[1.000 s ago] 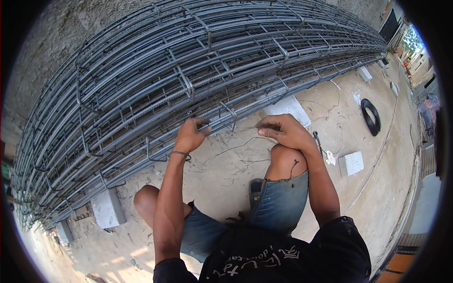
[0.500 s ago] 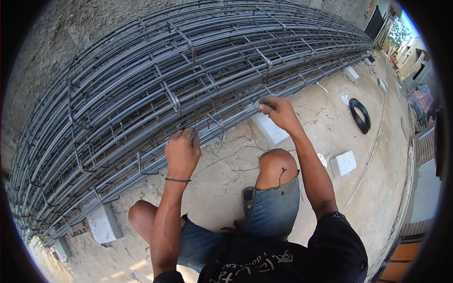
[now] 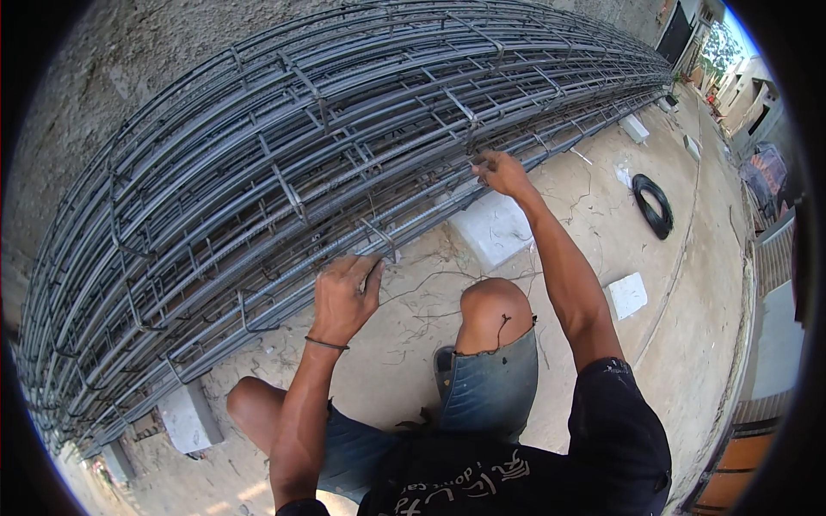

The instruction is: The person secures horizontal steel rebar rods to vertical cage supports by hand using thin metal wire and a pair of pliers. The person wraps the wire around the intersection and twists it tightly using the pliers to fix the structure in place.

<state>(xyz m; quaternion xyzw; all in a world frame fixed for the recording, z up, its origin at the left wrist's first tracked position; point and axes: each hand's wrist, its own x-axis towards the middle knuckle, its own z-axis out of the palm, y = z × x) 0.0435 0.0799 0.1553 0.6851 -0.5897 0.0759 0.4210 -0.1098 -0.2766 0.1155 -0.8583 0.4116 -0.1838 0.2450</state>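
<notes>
A long stack of grey steel rebar cages (image 3: pixel 284 146) lies along the rough wall. My left hand (image 3: pixel 346 295) is at the lowest bars near the middle of the stack, fingers curled; what they hold, if anything, is hidden. My right hand (image 3: pixel 499 172) reaches farther along to the right, fingers bent at the edge of the bars, and its grip is too small to make out. A white block (image 3: pixel 490 230) sits under the bars between my hands. Thin loose bits of wire lie on the concrete beside my bent knees (image 3: pixel 495 318).
A coil of black wire (image 3: pixel 652 206) and a loose white block (image 3: pixel 627 296) lie on the concrete floor (image 3: pixel 688 335) to the right. More blocks (image 3: pixel 191 420) support the cages at left. A bagged pile (image 3: pixel 766 185) stands at far right, near walls and a doorway.
The view has shifted slightly. My right hand has moved forward, up to the bars on the right, from above my knee. My left hand sits a little lower along the bottom bars, back toward me.
</notes>
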